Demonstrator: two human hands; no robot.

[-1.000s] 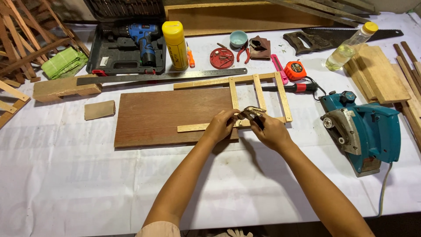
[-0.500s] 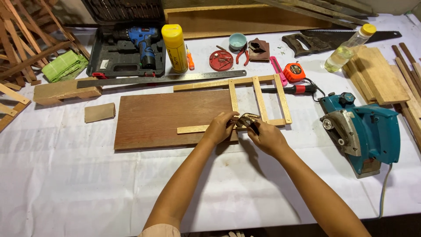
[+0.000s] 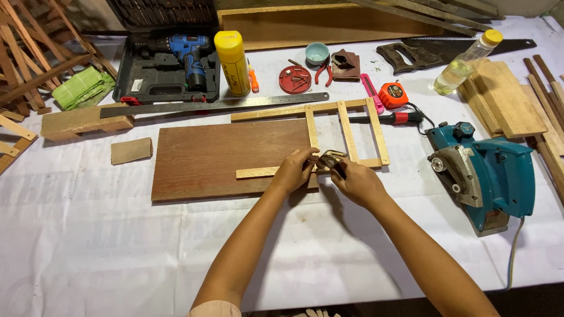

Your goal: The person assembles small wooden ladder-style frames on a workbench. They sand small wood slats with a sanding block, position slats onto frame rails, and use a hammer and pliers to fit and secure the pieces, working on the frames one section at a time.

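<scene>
Both hands meet at the near rail of the light wooden frame point(image 3: 346, 136) on the bench point(image 3: 88, 246) — left hand point(image 3: 294, 171) pinching the rail, right hand point(image 3: 355, 179) closed round a small dark tool point(image 3: 330, 158) — so keep the frame flat and steady.

We count two hands point(image 3: 296, 171), one handsaw point(image 3: 452, 50), one drill point(image 3: 191, 54), one steel ruler point(image 3: 214, 105), and one planer point(image 3: 487, 173).
</scene>
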